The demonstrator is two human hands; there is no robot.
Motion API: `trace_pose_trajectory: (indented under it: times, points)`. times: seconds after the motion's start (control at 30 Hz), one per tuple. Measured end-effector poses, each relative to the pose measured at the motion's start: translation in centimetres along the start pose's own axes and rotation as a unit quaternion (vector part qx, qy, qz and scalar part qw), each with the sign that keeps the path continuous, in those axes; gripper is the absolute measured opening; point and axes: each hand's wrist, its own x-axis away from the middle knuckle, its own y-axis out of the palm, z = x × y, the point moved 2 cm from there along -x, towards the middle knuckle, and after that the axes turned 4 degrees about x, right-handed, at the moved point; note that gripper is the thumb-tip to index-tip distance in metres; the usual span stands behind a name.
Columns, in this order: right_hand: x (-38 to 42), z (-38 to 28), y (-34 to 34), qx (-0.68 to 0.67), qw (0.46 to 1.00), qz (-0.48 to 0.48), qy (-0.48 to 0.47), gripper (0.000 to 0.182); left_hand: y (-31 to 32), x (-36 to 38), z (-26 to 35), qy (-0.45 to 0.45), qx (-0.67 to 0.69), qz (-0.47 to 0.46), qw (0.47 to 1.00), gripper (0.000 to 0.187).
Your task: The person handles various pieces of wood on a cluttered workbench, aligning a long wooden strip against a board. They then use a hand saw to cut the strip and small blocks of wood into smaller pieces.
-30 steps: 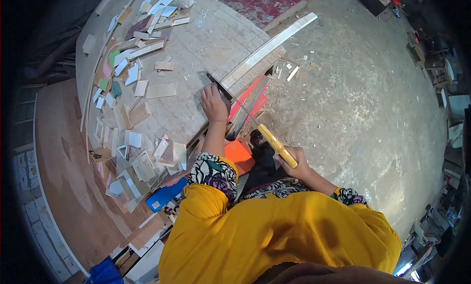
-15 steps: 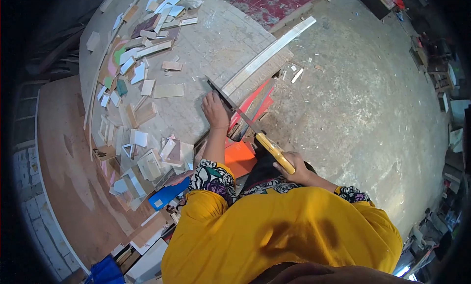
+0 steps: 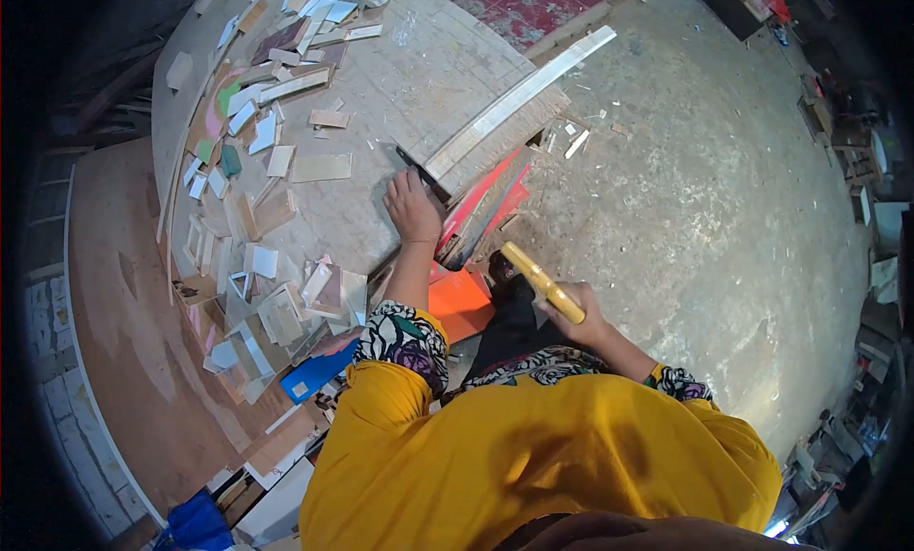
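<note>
The right hand (image 3: 577, 318) is wrapped tight around the yellow handle of a saw (image 3: 541, 280), whose blade runs toward 10 o'clock under a long board (image 3: 505, 113). The left hand (image 3: 411, 206) lies flat, fingers together, pressing on the board's near end at the edge of the worktable (image 3: 419, 65). Small offcuts (image 3: 276, 303) litter the table at 9 o'clock.

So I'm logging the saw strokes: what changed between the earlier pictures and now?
The right hand drove the saw forward along its cut, so the yellow handle sits nearer the long strip and the blade is mostly hidden behind the red boards. The left hand stayed pressed down by the strip's near end. The offcuts on the bench did not move.
</note>
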Motion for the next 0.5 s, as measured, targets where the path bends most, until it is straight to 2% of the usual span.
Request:
trace_pose_trajectory:
  times: [0.03,0.1,0.17,0.27,0.33,0.37,0.43,0.47,0.5]
  points:
    - [0.3,0.1,0.3,0.0,1.0,0.001,-0.001,0.016,0.2,-0.2,-0.3,0.001,-0.008,0.009,1.0,0.025]
    - [1.0,-0.1,1.2,0.05,0.997,-0.007,-0.062,0.014,1.0,-0.2,-1.0,0.003,-0.011,0.01,1.0,0.026]
    - [0.6,0.0,1.4,0.052,0.996,-0.001,-0.066,0.013,1.1,-0.2,-1.1,0.009,0.008,0.019,1.0,0.027]
    - [-3.2,-0.3,3.1,0.041,0.996,0.054,-0.052,0.014,0.2,-0.3,-0.5,0.004,0.025,0.01,1.0,0.03]
    - [-8.2,-0.6,4.0,-0.043,0.998,0.012,0.042,0.016,-0.2,0.0,0.1,0.0,0.015,0.008,1.0,0.029]
    - [-8.5,-0.7,4.1,-0.043,0.998,0.012,0.035,0.016,-0.5,-0.3,0.1,0.002,0.003,0.008,1.0,0.028]
    - [-8.5,-0.6,4.7,-0.016,1.0,0.006,0.004,0.014,-0.1,-0.3,-0.4,0.015,-0.001,0.01,1.0,0.03]
    - [-7.5,0.0,4.8,0.074,0.989,0.067,-0.108,0.01,0.3,0.0,-0.6,0.024,-0.001,0.009,1.0,0.031]
    - [-5.6,-0.1,4.5,0.073,0.989,0.069,-0.111,0.01,0.5,0.1,-0.8,0.026,-0.002,0.011,1.0,0.031]
